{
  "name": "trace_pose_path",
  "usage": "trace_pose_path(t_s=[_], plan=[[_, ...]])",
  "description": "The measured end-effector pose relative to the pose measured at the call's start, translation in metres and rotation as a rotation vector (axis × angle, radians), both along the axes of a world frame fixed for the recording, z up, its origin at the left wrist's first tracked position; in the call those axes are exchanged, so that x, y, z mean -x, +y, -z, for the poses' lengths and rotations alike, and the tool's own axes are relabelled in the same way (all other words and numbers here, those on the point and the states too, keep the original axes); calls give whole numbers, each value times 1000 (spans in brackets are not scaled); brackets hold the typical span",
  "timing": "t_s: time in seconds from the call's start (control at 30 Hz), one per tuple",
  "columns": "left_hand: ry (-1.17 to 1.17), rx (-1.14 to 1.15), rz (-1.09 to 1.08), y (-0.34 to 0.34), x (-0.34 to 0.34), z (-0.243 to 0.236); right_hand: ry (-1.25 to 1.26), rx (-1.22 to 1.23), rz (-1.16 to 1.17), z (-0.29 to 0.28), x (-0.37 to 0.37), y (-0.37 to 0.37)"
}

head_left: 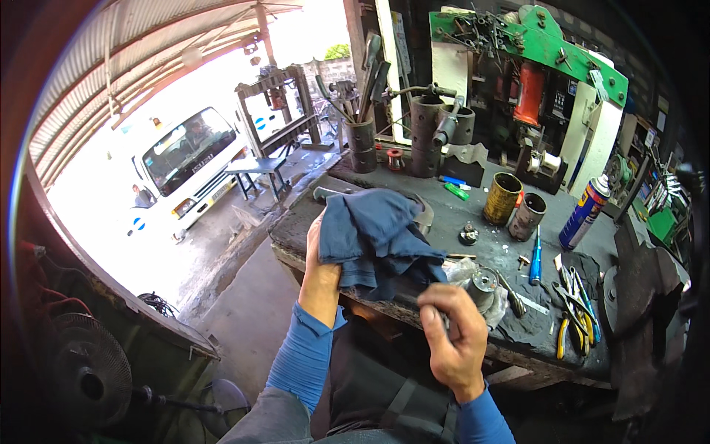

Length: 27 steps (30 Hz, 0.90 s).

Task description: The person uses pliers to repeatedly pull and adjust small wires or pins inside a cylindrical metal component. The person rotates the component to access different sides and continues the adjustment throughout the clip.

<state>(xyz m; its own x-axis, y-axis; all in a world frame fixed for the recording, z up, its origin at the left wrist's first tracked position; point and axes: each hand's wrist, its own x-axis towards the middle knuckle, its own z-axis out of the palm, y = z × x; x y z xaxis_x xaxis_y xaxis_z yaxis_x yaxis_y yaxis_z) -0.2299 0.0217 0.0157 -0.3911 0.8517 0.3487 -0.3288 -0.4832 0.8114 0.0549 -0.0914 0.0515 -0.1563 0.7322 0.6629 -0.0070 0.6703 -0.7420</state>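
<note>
My left hand (pixel 315 255) is at the bench's near edge, closed on a dark blue cloth (pixel 377 229). The cloth hangs in folds and hides most of my fingers and whatever lies under it. Behind it shows part of a grey metal piece (pixel 424 215). My right hand (pixel 455 337) is raised just right of the cloth, apart from it, with its fingers curled in. Anything inside that grip is hidden. Beyond the right hand, a round metal part (pixel 484 283) sits amid clear plastic wrapping (pixel 497 309) on the bench.
On the workbench (pixel 473 207) stand a yellow-stained can (pixel 502 198), a rusty can (pixel 527 217) and a blue spray can (pixel 586 212). A blue-handled screwdriver (pixel 535 257) and yellow-handled pliers (pixel 575 325) lie to the right. A green press frame (pixel 532 41) rises behind; a white truck (pixel 188 159) stands outside.
</note>
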Motion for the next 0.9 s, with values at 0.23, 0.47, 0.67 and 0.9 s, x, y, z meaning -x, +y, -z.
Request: trace_pose_path(t_s=[0.23,0.47,0.67,0.9], plan=[[-451,83,192,-62,-55,-23,11,-16,47,13,68,92],[-489,-125,351,-102,-10,8,363,147,59,-15,51,105],[-364,138,305,-83,-91,95,516,264,-323,24,108,114],[66,58,552,-88,-109,67,660,382,-433,7,71,138]])
